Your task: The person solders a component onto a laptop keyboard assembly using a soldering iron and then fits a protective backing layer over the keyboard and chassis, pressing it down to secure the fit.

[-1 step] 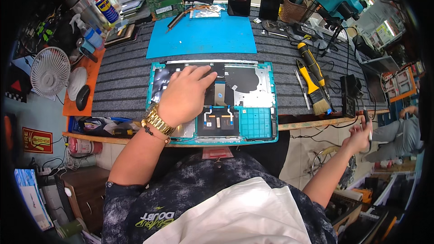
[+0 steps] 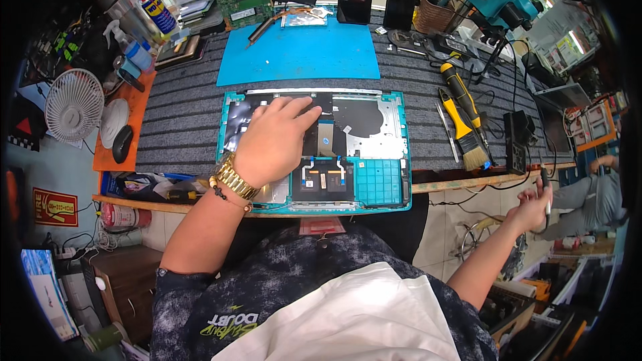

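A teal laptop chassis [image 2: 404,135] lies with its inside facing up at the table's front edge. My left hand [image 2: 273,139] rests palm down on its left part, fingers spread and holding nothing; it hides what is under it. Beside its fingertips runs a flat ribbon cable [image 2: 326,138], down to the back of the touchpad [image 2: 322,187]. Off the table at the far right, my right hand [image 2: 529,211] is closed on a slim dark-and-silver pen-like tool [image 2: 548,204], held upright. Its exact kind I cannot make out.
A blue mat [image 2: 301,53] lies behind the chassis. To the right are a yellow brush [image 2: 465,132], a yellow-black screwdriver [image 2: 460,90], tweezers [image 2: 447,130] and a black box with cables [image 2: 517,140]. A white fan [image 2: 73,105] stands left. Another person's legs [image 2: 585,204] show far right.
My right hand and the pen-like tool have shifted slightly, down and a little to the right. The left hand and chassis have stayed in place.
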A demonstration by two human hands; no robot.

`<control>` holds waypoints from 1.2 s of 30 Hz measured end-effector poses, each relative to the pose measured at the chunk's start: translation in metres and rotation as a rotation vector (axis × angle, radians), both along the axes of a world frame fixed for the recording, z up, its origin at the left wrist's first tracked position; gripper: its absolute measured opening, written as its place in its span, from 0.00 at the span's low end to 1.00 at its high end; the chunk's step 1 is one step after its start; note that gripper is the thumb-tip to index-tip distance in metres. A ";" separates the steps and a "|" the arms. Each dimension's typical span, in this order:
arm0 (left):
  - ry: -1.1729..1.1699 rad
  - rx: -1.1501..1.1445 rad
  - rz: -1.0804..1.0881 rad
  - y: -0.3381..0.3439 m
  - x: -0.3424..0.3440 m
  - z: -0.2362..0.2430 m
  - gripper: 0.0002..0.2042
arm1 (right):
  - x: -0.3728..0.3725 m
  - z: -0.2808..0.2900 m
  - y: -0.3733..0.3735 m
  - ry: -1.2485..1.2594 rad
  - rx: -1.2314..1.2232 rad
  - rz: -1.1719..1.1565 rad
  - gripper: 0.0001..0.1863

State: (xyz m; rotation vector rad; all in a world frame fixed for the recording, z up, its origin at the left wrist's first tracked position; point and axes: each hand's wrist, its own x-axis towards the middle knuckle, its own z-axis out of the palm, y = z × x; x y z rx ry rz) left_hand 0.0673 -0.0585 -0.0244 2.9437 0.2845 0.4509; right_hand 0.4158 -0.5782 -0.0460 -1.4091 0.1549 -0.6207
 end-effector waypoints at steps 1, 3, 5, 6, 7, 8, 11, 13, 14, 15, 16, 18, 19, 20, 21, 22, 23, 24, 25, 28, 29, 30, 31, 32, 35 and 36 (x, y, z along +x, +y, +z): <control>-0.001 -0.005 -0.003 -0.001 0.002 0.000 0.26 | -0.010 0.003 -0.005 -0.073 0.020 -0.029 0.20; 0.013 -0.027 -0.017 -0.004 0.010 0.003 0.26 | -0.018 0.003 -0.017 -0.148 0.039 -0.087 0.20; -0.006 -0.047 -0.039 -0.004 0.017 0.003 0.25 | -0.012 0.002 -0.033 -0.125 -0.136 -0.131 0.18; -0.025 -0.070 -0.040 -0.004 0.015 0.005 0.25 | -0.010 0.005 -0.026 -0.138 -0.153 -0.121 0.19; -0.027 -0.090 -0.061 -0.001 0.013 0.005 0.26 | -0.005 0.008 -0.011 -0.153 -0.175 -0.108 0.20; -0.046 -0.075 -0.065 0.002 0.008 -0.001 0.27 | 0.006 0.010 -0.009 -0.158 -0.166 -0.061 0.19; -0.027 -0.020 -0.041 -0.002 0.006 0.002 0.25 | 0.014 0.025 0.007 -0.148 -0.103 0.005 0.17; -0.028 -0.014 -0.060 -0.006 0.010 0.002 0.25 | 0.016 0.027 0.000 -0.144 -0.109 -0.013 0.16; -0.026 -0.011 -0.060 -0.007 0.012 0.003 0.26 | 0.020 0.030 -0.001 -0.124 -0.158 -0.033 0.16; -0.028 -0.011 -0.059 -0.007 0.013 0.002 0.26 | 0.025 0.030 0.002 -0.101 -0.206 -0.048 0.16; -0.026 -0.015 -0.058 -0.007 0.013 0.002 0.25 | 0.036 0.026 -0.004 -0.104 -0.243 -0.022 0.18; -0.019 -0.015 -0.044 -0.005 0.011 0.001 0.25 | 0.056 0.015 0.010 -0.039 -0.213 0.057 0.18; -0.023 -0.015 -0.040 -0.004 0.010 0.000 0.25 | 0.059 0.011 0.021 0.027 -0.181 0.140 0.19; -0.028 -0.018 -0.036 -0.003 0.010 -0.002 0.25 | 0.059 0.011 0.028 0.049 -0.154 0.190 0.19; -0.027 -0.024 -0.031 0.000 0.008 -0.004 0.25 | 0.058 0.008 0.037 0.058 -0.146 0.222 0.19; -0.031 -0.032 -0.043 0.000 0.008 -0.001 0.26 | 0.057 0.006 0.038 0.102 -0.077 0.210 0.20; -0.034 -0.042 -0.053 -0.001 0.008 0.000 0.27 | 0.054 0.005 0.037 0.149 -0.010 0.197 0.21; -0.049 -0.039 -0.066 -0.001 0.008 -0.001 0.28 | 0.052 0.003 0.028 0.231 0.066 0.238 0.22; -0.041 -0.047 -0.066 -0.001 0.007 0.000 0.27 | 0.046 0.001 0.022 0.312 0.140 0.279 0.23; -0.133 -0.330 -0.062 0.000 -0.010 0.013 0.22 | -0.013 0.012 0.049 0.319 0.114 0.657 0.18; -0.133 -0.319 -0.050 -0.001 -0.020 0.026 0.22 | -0.041 0.022 0.063 0.243 0.026 0.730 0.16; -0.194 -0.404 -0.101 -0.004 -0.029 0.042 0.20 | -0.066 0.033 0.070 0.240 0.030 0.737 0.16; -0.256 -0.484 -0.157 -0.008 -0.038 0.059 0.18 | -0.088 0.044 0.076 0.075 -0.030 0.928 0.15; -0.320 -0.556 -0.223 -0.015 -0.049 0.079 0.15 | -0.109 0.056 0.086 -0.089 -0.088 1.111 0.13; -0.424 -0.767 -0.695 -0.035 -0.081 0.129 0.09 | -0.158 0.109 0.131 -0.651 0.063 1.723 0.14; -0.355 -0.847 -0.978 -0.038 -0.082 0.151 0.08 | -0.168 0.129 0.151 -0.795 0.135 1.933 0.15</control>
